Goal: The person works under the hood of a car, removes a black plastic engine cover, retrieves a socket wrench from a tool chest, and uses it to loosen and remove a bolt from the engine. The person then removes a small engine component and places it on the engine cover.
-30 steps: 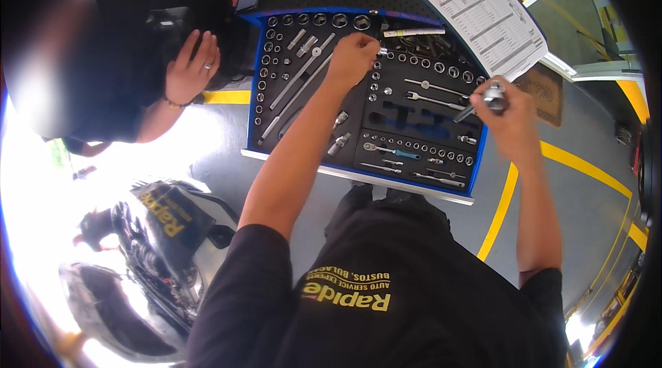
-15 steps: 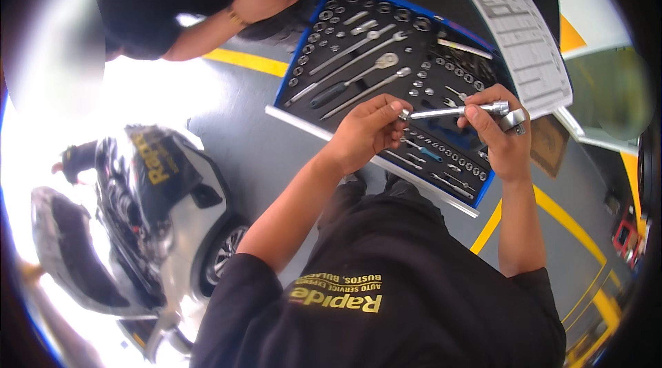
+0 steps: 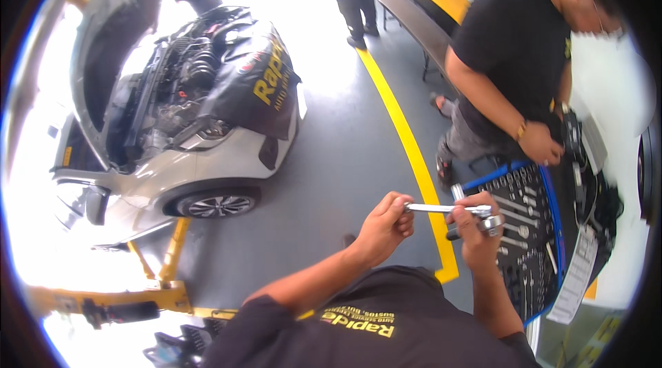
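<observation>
Mid-air above the grey floor (image 3: 338,161): one chrome bar (image 3: 433,208), up clear of the blue-edged tool drawer (image 3: 495,174). Pinched at its left end between thumb and fingertips of the left hand (image 3: 381,229). Wrapped near the other end by the curled right hand (image 3: 474,233), along with a ratchet (image 3: 491,224), probably. Done, by the look of it: getting these pieces out. Left, at a guess: any joining-up. Can't tell from this angle if already coupled or just bunched together. Nowhere near touching the open-hooded car (image 3: 241,163).
</observation>
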### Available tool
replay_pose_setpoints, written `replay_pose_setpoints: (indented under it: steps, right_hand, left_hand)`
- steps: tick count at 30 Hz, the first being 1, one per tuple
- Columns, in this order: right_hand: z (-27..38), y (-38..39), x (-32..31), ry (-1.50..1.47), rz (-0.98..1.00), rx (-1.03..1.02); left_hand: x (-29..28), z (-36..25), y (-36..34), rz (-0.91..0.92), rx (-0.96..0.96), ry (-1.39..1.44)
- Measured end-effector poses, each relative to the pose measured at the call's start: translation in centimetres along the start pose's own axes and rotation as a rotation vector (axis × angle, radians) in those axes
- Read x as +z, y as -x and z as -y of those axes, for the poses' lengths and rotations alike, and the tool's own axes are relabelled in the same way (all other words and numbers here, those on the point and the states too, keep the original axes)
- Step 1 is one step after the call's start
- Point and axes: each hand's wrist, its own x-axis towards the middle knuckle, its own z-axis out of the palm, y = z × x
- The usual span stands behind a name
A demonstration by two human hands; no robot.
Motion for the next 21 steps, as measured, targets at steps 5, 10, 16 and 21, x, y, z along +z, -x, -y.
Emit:
replay_pose_setpoints:
  steps: [5,10,16,21]
  right_hand:
    - [1.2,-6.7,13.7,0.006,0.32,-0.026]
    - [0.6,-14.5,22.7,-0.073,0.663,0.152]
    - [-1.9,-25.1,30.2,0.058,1.049,0.253]
    - [-5.0,-38.8,32.7,-0.035,1.115,0.301]
  left_hand:
    - [-6.6,-10.7,2.6,-0.085,0.165,-0.02]
    - [-12.0,-20.6,2.8,-0.151,0.213,-0.566]
    - [-14.8,-26.3,-2.6,-0.072,0.294,-0.694]
    - [-17.9,-31.3,-9.6,-0.261,0.374,-0.614]
